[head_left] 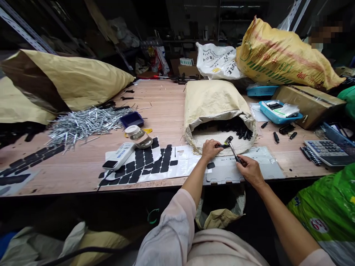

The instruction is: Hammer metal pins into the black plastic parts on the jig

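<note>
My right hand (251, 170) is closed around the dark grip of a small hammer (233, 149). The hammer's head is at the far end of a black piece (222, 146); whether they touch I cannot tell. That slim piece, its exact kind unclear, is pinched in the fingers of my left hand (211, 149). Both hands are in front of a beige woven sack (213, 98) lying on its side, its mouth towards me. Several glossy black pieces (244, 132) lie inside the mouth. Below the hands is a grey flat sheet (266, 164) at the table's front edge.
On the left are a heap of metal rods (83, 125), a dark blue tray (132, 119), a lidded jar (138, 136), a white box (119, 155) and black sticker sheets (163, 160). A calculator (330, 152), blue basket (280, 112) and carton (310, 101) stand right.
</note>
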The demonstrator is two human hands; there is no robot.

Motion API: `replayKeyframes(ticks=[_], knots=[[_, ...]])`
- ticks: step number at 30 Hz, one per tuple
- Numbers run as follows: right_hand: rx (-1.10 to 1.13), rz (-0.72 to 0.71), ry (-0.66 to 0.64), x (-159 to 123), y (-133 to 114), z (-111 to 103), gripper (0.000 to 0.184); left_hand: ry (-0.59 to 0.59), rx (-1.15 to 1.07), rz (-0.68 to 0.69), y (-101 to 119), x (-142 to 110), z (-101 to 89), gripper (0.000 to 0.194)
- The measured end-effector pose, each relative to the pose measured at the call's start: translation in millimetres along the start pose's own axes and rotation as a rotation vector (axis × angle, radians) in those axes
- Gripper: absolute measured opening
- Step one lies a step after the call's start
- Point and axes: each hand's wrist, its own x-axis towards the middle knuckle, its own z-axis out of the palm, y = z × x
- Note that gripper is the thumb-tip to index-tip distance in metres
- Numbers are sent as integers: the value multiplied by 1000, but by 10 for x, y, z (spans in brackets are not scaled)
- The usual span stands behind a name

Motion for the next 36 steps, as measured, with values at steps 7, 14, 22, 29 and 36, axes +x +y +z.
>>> replayKeyframes(ticks=[7, 14, 22, 29, 36], knots=[[-15, -54, -37, -12, -44, 93, 38, 21, -26, -9, -8, 2, 12, 18], [153, 97, -6, 176, 158, 82, 48, 22, -38, 15, -23, -4, -1, 17], [256, 188, 72, 362, 434, 171, 52, 177, -118, 109, 257, -543, -164, 16], [222, 140, 51, 320, 373, 143, 47, 97, -73, 305, 240, -1945, -99, 15], [194, 141, 32, 296, 357, 165, 49, 164, -83, 274, 215, -1779, -99, 31]])
